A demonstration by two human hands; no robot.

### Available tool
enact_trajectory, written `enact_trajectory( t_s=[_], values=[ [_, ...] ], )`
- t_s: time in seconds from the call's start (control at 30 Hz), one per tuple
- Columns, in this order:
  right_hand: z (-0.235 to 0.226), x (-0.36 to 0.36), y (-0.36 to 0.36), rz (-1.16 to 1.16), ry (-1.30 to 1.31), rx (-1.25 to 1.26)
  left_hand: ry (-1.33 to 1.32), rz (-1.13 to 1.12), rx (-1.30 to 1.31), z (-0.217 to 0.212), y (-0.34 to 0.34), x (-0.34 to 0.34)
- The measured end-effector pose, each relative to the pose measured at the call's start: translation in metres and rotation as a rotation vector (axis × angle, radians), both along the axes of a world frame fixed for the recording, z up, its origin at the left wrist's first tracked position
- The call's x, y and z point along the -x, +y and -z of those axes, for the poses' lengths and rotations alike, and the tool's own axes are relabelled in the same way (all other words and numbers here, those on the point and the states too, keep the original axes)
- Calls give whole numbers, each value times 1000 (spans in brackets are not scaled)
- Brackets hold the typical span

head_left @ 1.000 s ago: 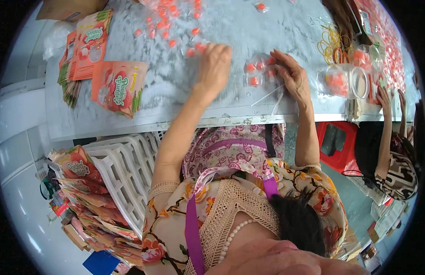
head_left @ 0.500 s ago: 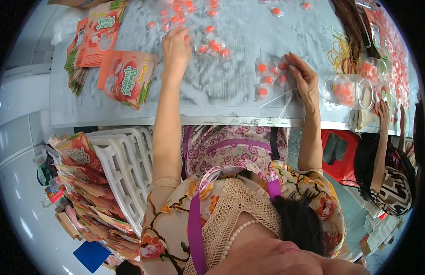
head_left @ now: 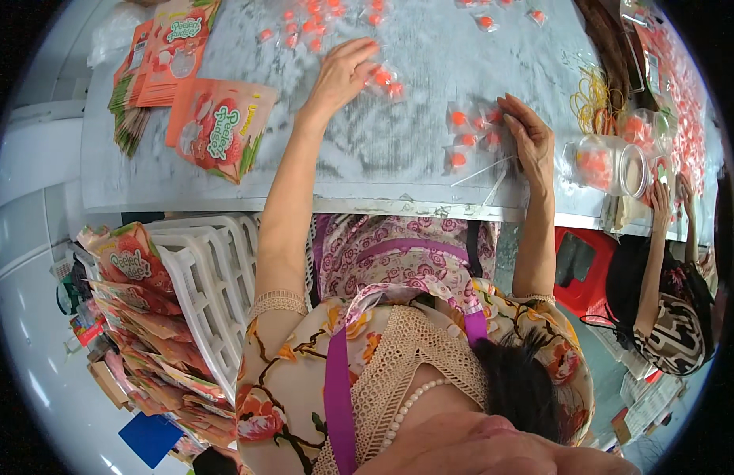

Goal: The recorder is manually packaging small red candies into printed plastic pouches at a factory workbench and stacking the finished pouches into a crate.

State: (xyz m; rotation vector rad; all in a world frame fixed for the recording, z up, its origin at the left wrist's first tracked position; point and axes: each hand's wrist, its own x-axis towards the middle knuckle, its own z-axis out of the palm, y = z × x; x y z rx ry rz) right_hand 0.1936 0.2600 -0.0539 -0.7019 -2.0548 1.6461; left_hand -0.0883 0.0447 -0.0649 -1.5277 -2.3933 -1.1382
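Observation:
My left hand (head_left: 340,81) reaches over the table with its fingers stretched out, palm down, beside a few red-orange candies (head_left: 388,81) in clear wrappers. Part of that small group lies hidden under or behind the fingers. My right hand (head_left: 530,142) rests open on the tabletop, fingers extended and slightly curved. Its fingertips are at the edge of another cluster of wrapped candies (head_left: 467,139). Two thin white strips (head_left: 484,171) lie just below that cluster, by the right wrist. Farther back is a larger scatter of wrapped candies (head_left: 311,25).
Flat pink pouches (head_left: 228,131) lie at the left of the table (head_left: 343,178). On the right are a clear jar (head_left: 612,165) with red contents and yellow rubber bands (head_left: 593,99). Another person's hands (head_left: 661,202) work there. Below left stands a white crate (head_left: 201,293) beside pouches.
My left hand has moved right and a little toward the back, from the left edge of the middle candies to over them. My right hand stays by its cluster.

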Motion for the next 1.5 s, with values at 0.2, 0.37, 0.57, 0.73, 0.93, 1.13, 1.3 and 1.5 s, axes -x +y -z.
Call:
enact_trajectory(
  t_s=[0.2, 0.37, 0.57, 0.73, 0.93, 1.13, 1.3, 1.5],
  values=[
    [0, 0, 3, 29, -5, -15, -184, 53, -8, -1, -7, 7],
    [0, 0, 3, 33, -15, -20, -382, -6, -9, -10, -1, 5],
    [4, 2, 0, 55, 26, 26, 21, -58, 159, 6, 12, -67],
    [8, -1, 2, 55, 43, 5, 58, -66, 92, 5, 27, -127],
    [6, -5, 2, 78, 60, 21, 169, -373, -71, -30, 20, 23],
    [8, 3, -5, 100, 46, -11, 475, -470, 192, 11, -11, 101],
    [8, -1, -3, 119, -6, -94, 273, -290, 254, 5, -16, 62],
    [7, 1, -3, 127, -1, -122, -369, -321, 108, -41, -44, 72]
  ],
)
